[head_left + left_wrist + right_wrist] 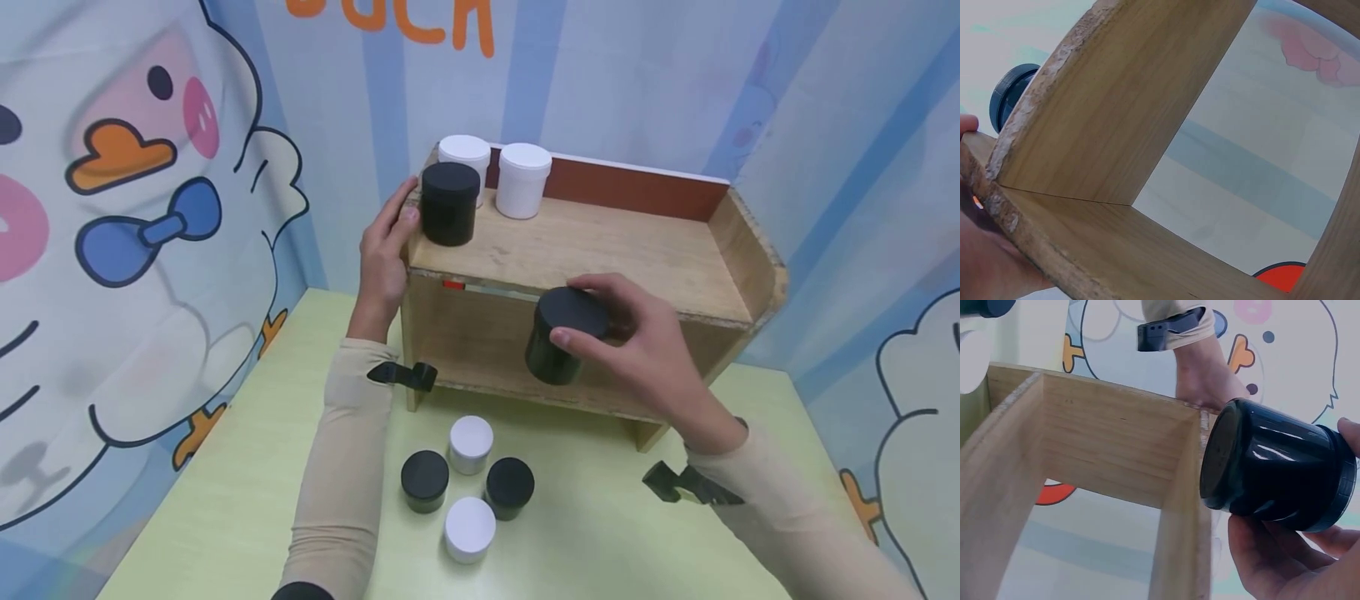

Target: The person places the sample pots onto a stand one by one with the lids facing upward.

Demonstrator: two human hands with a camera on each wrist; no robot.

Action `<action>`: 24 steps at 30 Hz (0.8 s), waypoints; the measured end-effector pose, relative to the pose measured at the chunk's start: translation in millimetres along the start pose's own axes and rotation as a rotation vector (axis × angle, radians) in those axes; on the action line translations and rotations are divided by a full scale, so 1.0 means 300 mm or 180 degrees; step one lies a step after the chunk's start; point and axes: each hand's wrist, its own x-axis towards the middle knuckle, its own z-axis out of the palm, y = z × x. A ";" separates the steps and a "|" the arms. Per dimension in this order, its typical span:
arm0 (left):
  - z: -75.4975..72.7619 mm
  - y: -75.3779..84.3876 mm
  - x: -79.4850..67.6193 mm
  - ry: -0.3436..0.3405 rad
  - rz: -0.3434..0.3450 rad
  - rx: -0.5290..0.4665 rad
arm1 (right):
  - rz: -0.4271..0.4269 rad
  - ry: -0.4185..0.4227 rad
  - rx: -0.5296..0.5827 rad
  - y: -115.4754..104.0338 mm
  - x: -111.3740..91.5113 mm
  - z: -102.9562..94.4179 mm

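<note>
My right hand [637, 350] holds a black lidded jar [553, 346] between thumb and fingers, in front of the wooden shelf's [630, 242] upper board. In the right wrist view the jar [1279, 465] is tilted, its base toward the shelf. My left hand [386, 258] grips the shelf's left side panel, thumb over the edge close by another black jar [450, 208]. That jar stands at the upper board's front left corner. Behind it are a white jar [465, 150] and, a little to the right, a second white jar [522, 183].
On the pale green table [225, 500] before the shelf, a white jar [471, 442], a black jar [424, 479], another black jar [510, 485] and another white jar [469, 529] stand grouped. A raised panel [750, 242] bounds the shelf's right end. Printed cloth hangs behind.
</note>
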 end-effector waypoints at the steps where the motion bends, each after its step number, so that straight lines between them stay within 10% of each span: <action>1: 0.000 0.000 0.000 0.0002 -0.0007 -0.0007 | 0.0033 -0.0016 -0.0012 -0.009 0.006 -0.003; 24: -0.001 0.005 -0.004 0.0000 -0.0027 0.0055 | 0.0367 0.0033 -0.0472 -0.080 0.237 -0.053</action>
